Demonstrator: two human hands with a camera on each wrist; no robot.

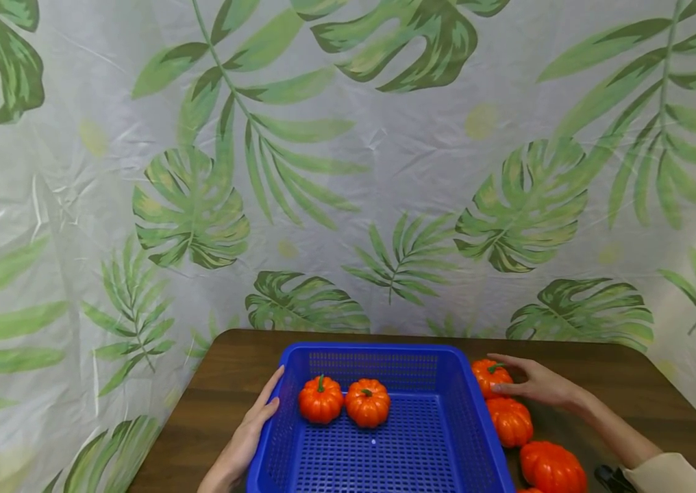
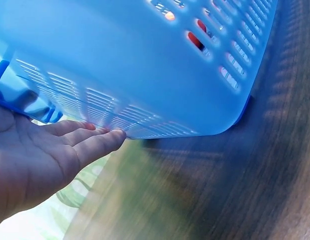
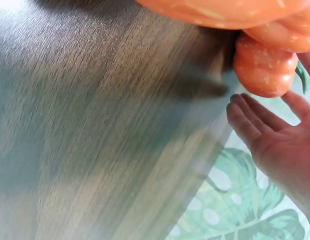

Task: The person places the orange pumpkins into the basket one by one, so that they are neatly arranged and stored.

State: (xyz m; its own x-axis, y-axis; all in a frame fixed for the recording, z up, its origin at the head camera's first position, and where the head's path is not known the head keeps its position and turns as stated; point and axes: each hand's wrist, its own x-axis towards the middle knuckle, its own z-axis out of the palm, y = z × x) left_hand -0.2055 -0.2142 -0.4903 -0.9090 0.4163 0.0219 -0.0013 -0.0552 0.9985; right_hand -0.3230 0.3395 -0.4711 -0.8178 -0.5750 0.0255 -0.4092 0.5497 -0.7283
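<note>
A blue basket (image 1: 440, 438) sits on a brown table (image 1: 231, 390). Two small orange pumpkins lie inside it, side by side and close together: the left pumpkin (image 1: 320, 400) and the right pumpkin (image 1: 368, 403). The left hand (image 1: 249, 435) rests flat against the basket's left wall, with its fingers straight and holding nothing. The left wrist view shows those fingers (image 2: 97, 145) lying along the bottom edge of the basket. The right hand (image 1: 539, 383) is on the other side, just outside the basket's right wall. Its fingers are stretched out and touch the far pumpkin (image 1: 491, 377), which stands on the table. The right wrist view is blurry, so it is hard to tell if the hand grips this pumpkin, but the fingers look loose and open. A second pumpkin (image 1: 510, 421) sits just in front of the far one, and a third pumpkin (image 1: 553, 468) lies nearer to the person.
</note>
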